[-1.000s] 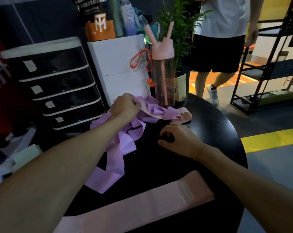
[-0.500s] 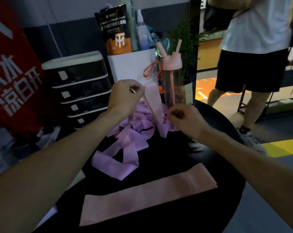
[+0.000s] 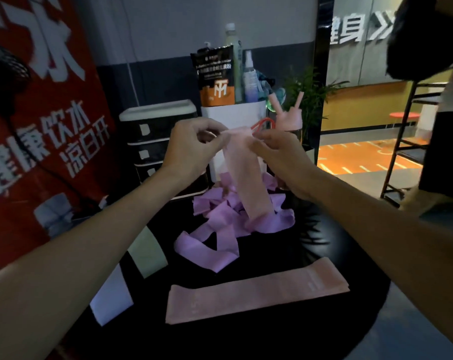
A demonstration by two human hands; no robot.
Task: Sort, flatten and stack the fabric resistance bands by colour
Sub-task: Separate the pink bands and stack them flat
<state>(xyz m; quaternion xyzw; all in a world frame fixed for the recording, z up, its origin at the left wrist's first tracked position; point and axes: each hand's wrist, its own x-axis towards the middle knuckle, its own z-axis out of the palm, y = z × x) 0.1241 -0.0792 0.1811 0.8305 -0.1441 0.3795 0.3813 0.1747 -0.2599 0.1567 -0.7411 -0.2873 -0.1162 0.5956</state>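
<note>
Pink band (image 3: 242, 162) held up by its top edge over the purple heap

The left hand (image 3: 191, 149) and the right hand (image 3: 280, 162) each close their grip in a pinch on one top corner. The band hangs down to the tangled purple bands (image 3: 228, 219) on the black surface (image 3: 324, 333). A second pink band (image 3: 256, 294) lies flat nearer the person, apart from the heap. Behind stand a pink bottle (image 3: 289, 118) and a drawer unit (image 3: 155, 141).

Both hands (image 3: 242, 149) pinch pink band (image 3: 246, 172) above purple pile (image 3: 228, 219).
</note>
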